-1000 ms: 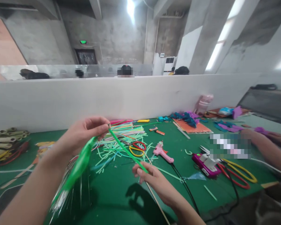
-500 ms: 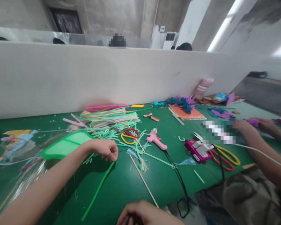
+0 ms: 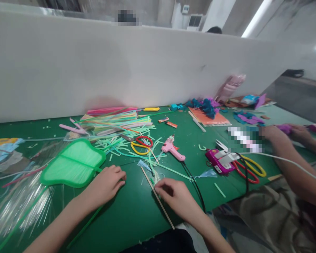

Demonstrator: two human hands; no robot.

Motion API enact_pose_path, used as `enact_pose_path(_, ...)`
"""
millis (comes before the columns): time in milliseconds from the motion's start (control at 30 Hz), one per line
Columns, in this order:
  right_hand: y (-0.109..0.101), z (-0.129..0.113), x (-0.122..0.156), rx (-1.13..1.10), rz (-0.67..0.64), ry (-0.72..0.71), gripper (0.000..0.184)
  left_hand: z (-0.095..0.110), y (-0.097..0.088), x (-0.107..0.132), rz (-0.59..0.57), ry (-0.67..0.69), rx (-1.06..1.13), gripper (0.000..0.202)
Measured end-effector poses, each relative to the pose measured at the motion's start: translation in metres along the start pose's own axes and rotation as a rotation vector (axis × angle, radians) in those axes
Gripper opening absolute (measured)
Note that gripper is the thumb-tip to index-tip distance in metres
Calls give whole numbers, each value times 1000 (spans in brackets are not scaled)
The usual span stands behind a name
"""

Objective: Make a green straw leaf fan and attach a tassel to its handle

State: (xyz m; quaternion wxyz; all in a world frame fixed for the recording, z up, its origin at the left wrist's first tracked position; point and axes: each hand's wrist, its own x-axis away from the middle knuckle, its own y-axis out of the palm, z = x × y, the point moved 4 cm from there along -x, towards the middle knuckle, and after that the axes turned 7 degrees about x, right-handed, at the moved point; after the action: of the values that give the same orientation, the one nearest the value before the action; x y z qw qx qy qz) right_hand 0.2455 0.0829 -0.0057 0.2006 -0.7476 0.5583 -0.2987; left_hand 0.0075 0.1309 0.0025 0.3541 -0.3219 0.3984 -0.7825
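My left hand point(image 3: 111, 181) rests low over the green tabletop, fingers loosely bent and apart from the thumb, with nothing visible in them. Beside it lies a green leaf-shaped fan point(image 3: 75, 163), its short stem running under the hand. A green strip point(image 3: 86, 225) passes beneath my left forearm. My right hand point(image 3: 175, 196) has thumb and forefinger closed in a pinch beside a thin wooden stick point(image 3: 162, 205) and a pale tassel point(image 3: 155, 172); what lies between the fingertips is hidden. A pink glue gun point(image 3: 173, 149) lies beyond the right hand.
Red-and-yellow-handled scissors point(image 3: 142, 145) lie by a pile of pastel strips point(image 3: 121, 123). A purple power strip point(image 3: 218, 162) with cables and larger scissors point(image 3: 250, 170) is to the right. Another person's hands point(image 3: 275, 135) work at far right. A white partition point(image 3: 147, 66) borders the back.
My left hand has let go of the green strip and lies lower near the fan's stem. My right hand has moved up from the near edge to the stick and tassel. The view has tilted down.
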Motion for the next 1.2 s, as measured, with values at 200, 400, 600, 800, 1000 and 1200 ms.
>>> enact_pose_path(200,-9,-1,-32,226,230,93,9,7,-6,13,195,56,89,28)
enact_pose_path(400,-10,3,-33,71,109,59,12,30,-6,23,425,44,351,25)
enact_pose_path(600,-10,-8,-14,-451,-93,-41,26,48,23,5,444,-247,1017,45)
enact_pose_path(800,4,-20,-13,-716,-181,-22,37,58,23,-7,519,-243,1259,28)
enact_pose_path(1000,1,-15,-16,-684,-107,10,35,49,22,-3,640,-299,1375,32)
enact_pose_path(1200,5,-17,-16,-632,-35,-55,29,45,23,1,677,-294,1443,34)
